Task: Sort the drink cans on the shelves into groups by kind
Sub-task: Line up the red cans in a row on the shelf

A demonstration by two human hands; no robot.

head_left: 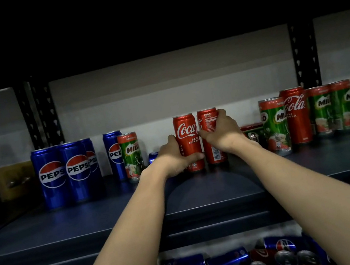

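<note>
**Both hands on the two Cokes mid-shelf**

You've got both arms reaching onto the dark shelf [203, 195]. Your left hand [174, 155] is wrapped around the left Coca-Cola can [188, 141], thumb across the front near the bottom. Your right hand [222, 132] is gripping the right Coca-Cola can [211, 140], fingers curled over its upper side. Both cans stand upright, just beside each other, pretty much touching, in the middle of the shelf.

Off to the left there's a bunch of three Pepsi cans [68, 172] standing together, then another Pepsi [114, 154] with a Milo can [131, 156] right in front of it. A small blue can [153, 157] lies behind your left hand, mostly hidden. On the right, a third Coca-Cola can [296, 114] sits mixed in among Milo cans [331, 108], one Milo [275, 126] to its left and two to its right.

Down on the lower shelf you've got a jumbled pile of cans [239, 263], mostly blue and red, lying on their sides.
</note>
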